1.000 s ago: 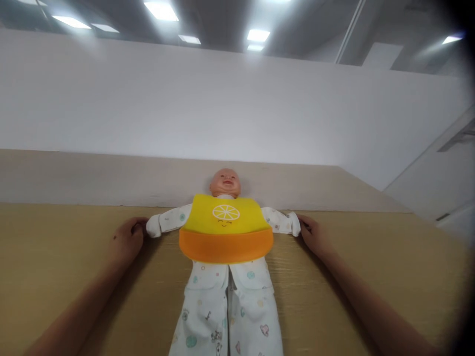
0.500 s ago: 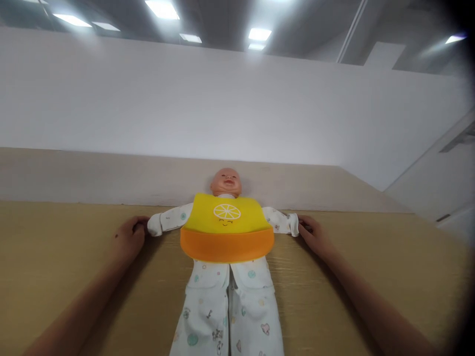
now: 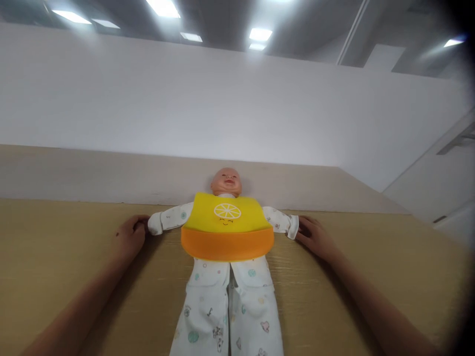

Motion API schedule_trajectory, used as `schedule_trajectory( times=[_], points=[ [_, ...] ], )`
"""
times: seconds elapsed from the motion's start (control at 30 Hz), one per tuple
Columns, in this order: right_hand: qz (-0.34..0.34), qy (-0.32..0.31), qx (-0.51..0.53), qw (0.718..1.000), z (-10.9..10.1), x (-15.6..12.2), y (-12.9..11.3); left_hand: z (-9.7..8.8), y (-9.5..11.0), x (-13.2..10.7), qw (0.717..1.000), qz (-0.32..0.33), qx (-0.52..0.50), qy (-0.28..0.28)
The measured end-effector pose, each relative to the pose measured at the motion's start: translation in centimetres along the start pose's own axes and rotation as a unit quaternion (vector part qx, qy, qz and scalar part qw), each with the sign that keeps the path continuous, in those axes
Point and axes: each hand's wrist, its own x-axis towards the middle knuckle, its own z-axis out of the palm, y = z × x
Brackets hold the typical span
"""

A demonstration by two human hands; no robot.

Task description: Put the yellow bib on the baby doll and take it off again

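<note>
A baby doll (image 3: 226, 182) lies on its back with its arms spread out. It wears a white printed outfit (image 3: 208, 306), and a yellow bib (image 3: 208, 212) with an orange catch pocket (image 3: 227, 245) covers its chest. My left hand (image 3: 132, 235) is closed at the end of the doll's sleeve on the left, its thumb and fingers pinched by the cuff (image 3: 156, 224). On the other side, my right hand (image 3: 313, 236) has its fingers around the end of the opposite sleeve, at the cuff (image 3: 293, 227). The doll's own hands are hidden by mine.
The doll rests on a tan, wood-look table (image 3: 55, 257). Behind its head runs a paler strip of surface (image 3: 111, 175), then a white partition (image 3: 222, 104). A door-like panel with a handle (image 3: 456, 141) stands at the far right.
My right hand has shifted slightly, its fingers now closer around the cuff and bending the sleeve end a little. My left hand and the doll's body have barely moved.
</note>
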Motion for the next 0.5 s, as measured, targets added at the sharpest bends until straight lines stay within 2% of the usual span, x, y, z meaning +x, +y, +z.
schedule_trajectory(
  times=[0.13,0.33,0.5],
  points=[
    [-0.004,0.018,-0.060,0.998,0.6,0.0,0.4,0.1,-0.2,0.1,1.000,-0.012,-0.009,-0.010],
    [-0.025,0.015,-0.047,0.998,1.4,0.2,0.9,-0.2,0.1,-0.1,1.000,-0.015,-0.008,-0.017],
    [-0.026,0.006,-0.044,0.999,1.3,0.3,0.1,-0.3,0.3,-0.2,1.000,-0.012,-0.003,-0.020]
  ],
)
